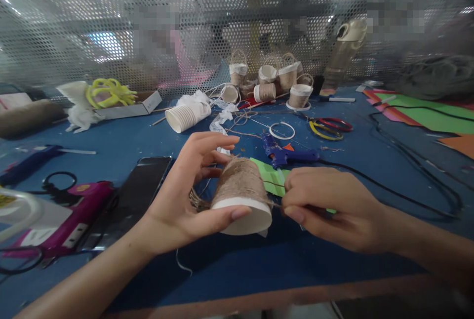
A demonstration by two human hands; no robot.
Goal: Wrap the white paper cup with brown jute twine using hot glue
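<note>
A white paper cup (242,185) wrapped in brown jute twine lies tilted, its open mouth toward me and a bare white band at the rim. My left hand (196,185) curves around its left side, thumb on the rim and fingers over the far end. My right hand (326,205) is closed, pinching the twine (274,204) that runs from the cup's right side near the rim. A loose bundle of twine (199,201) shows behind the left hand. Beyond the right hand, a blue glue gun (289,153) rests with its nozzle over a green paper piece (264,171).
Several twine-covered baskets (289,74) stand at the back by a perforated metal screen (207,22). Scissors (329,127) and a white ring (282,130) lie before them. Stacked paper cups (185,115) are back left. A phone (142,185) and magenta power strip (79,215) lie left; a black cord (388,185) loops right.
</note>
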